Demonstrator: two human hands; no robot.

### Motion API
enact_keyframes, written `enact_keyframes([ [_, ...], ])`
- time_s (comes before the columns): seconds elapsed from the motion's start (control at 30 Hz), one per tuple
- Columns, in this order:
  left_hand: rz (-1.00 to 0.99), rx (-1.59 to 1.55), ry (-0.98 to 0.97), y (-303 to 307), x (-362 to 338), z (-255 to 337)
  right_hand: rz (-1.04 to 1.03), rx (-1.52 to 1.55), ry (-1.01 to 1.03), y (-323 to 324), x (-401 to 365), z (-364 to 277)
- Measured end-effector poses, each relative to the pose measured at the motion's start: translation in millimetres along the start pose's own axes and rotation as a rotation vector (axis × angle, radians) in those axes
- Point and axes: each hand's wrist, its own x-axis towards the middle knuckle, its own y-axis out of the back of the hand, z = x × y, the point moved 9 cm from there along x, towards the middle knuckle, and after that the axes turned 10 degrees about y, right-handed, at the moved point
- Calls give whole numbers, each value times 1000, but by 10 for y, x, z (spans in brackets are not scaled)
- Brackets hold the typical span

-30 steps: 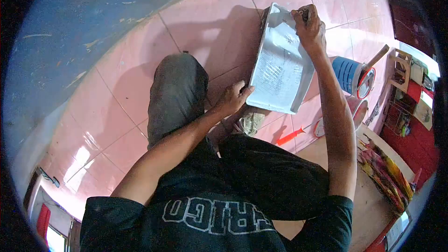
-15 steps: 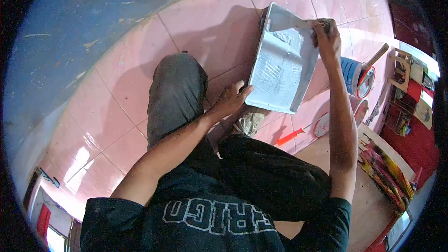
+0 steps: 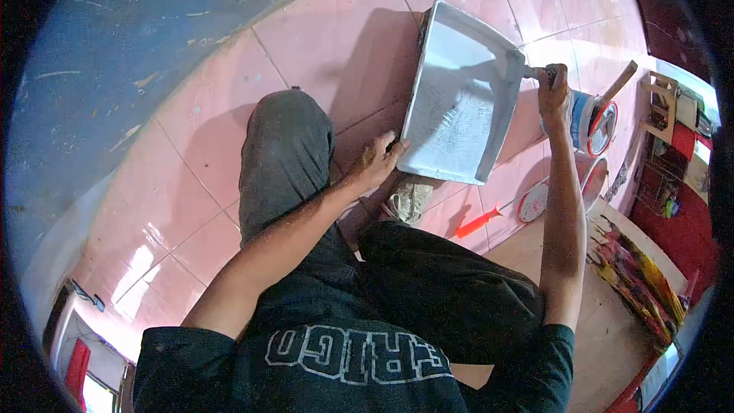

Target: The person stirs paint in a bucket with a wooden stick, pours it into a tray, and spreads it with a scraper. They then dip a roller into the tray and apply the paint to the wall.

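Note:
A paint tray (image 3: 456,118), coated with wet whitish paint over its ribbed slope, is tilted in front of me. My left hand (image 3: 380,160) grips its near left corner, thumb over the rim and fingers partly hidden beneath. Beyond the tray's right edge, my right hand (image 3: 556,99) is closed around a small hand tool (image 3: 531,72). Only the tool's greyish end shows, close to the tray's far right corner; its exact kind is hidden by the fingers.
Right of the tray stands a blue-and-white paint bucket (image 3: 582,126) with a wooden stick (image 3: 616,84). A red-rimmed lid (image 3: 534,203) and an orange-handled tool (image 3: 479,223) lie on the pink tiles (image 3: 206,145). A blue wall (image 3: 138,46) rises at left.
My right hand has moved from over the tray's far right edge outward and nearer to me, bringing the tool off the painted surface. The tray has shifted slightly left; my left hand keeps its grip.

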Motion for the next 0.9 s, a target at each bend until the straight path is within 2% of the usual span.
enact_keyframes([
  [0.03, 161, -7, -145, 101, -36, 84, -1, 1, 1, -22, 11, -17],
  [0.07, 162, -8, -142, 81, -14, 36, -1, -22, 15, -41, 25, -45],
  [0.17, 111, -37, -120, 115, -26, 103, -22, -25, 50, -79, 72, -181],
  [0.23, -127, -1, 123, -29, 19, -63, -43, -5, 73, -90, 131, -286],
  [0.27, -128, -2, 124, -63, 60, -143, -71, 6, 71, -119, 167, -333],
  [0.33, -52, 17, -91, -95, 142, -156, -108, 69, 106, -140, 236, -481],
  [0.37, -53, 15, -91, -102, 186, -190, -110, 67, 107, -143, 269, -553],
  [0.43, -176, 19, -10, -128, 194, -129, -169, 38, 54, -215, 326, -615],
  [0.53, -199, 0, 25, 77, -70, 201, -179, 50, 125, -248, 448, -883],
  [0.67, -207, -22, 43, 35, -55, 190, -186, 112, 185, -302, 555, -1237],
  [0.83, -74, -83, -14, -45, 74, -53, -169, 224, 322, -347, 642, -1657],
  [0.9, -25, -58, -74, -36, 63, -36, -175, 171, 286, -346, 644, -1668],
])
